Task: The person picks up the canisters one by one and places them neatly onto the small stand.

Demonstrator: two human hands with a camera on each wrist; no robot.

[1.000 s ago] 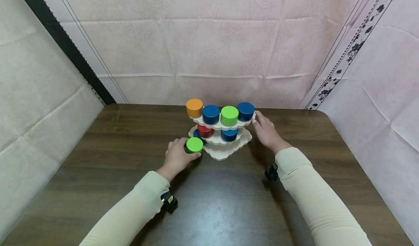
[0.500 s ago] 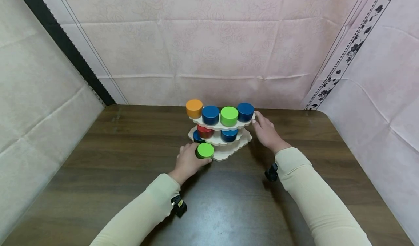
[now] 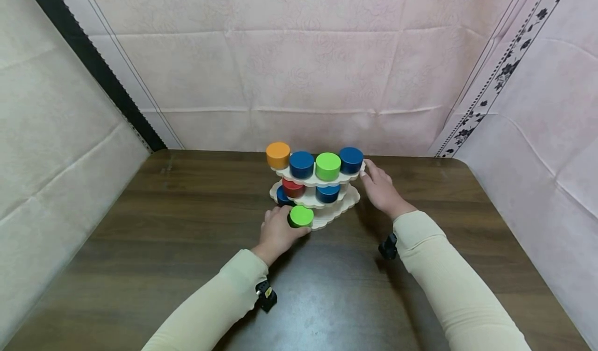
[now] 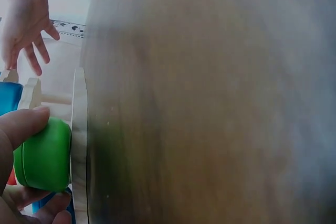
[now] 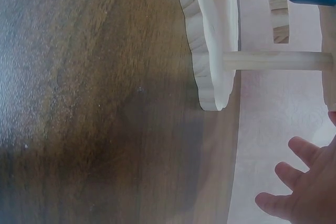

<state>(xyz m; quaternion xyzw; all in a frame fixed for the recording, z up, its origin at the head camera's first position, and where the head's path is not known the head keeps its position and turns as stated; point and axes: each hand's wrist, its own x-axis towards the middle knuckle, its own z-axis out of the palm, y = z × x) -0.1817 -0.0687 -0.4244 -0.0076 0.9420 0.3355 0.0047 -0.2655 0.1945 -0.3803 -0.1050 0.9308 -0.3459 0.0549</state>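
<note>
My left hand (image 3: 276, 232) holds a small round lidded green tin (image 3: 301, 216) between thumb and fingers. In the left wrist view this tin (image 4: 48, 153) is against or just above the lowest tier of a white scalloped three-tier stand (image 3: 341, 211). At the stand's right side, my right hand (image 3: 382, 187) pinches the top tier's edge; its other fingers (image 5: 289, 176) spread straight in the right wrist view. On the top tier are an orange tin (image 3: 277, 156), blue tins (image 3: 301, 165) and a green tin (image 3: 328, 166).
The middle tier carries a red tin (image 3: 293, 189) and a blue tin (image 3: 327, 193). Another blue tin (image 3: 283, 197) is partly hidden at the lower left. The stand is on a brown wooden table (image 3: 187, 237), with pale patterned cloth (image 3: 299, 81) behind it.
My left hand has moved right and slightly toward me with the green tin, from the stand's left side to the front of its lowest tier. My right hand has stayed in place.
</note>
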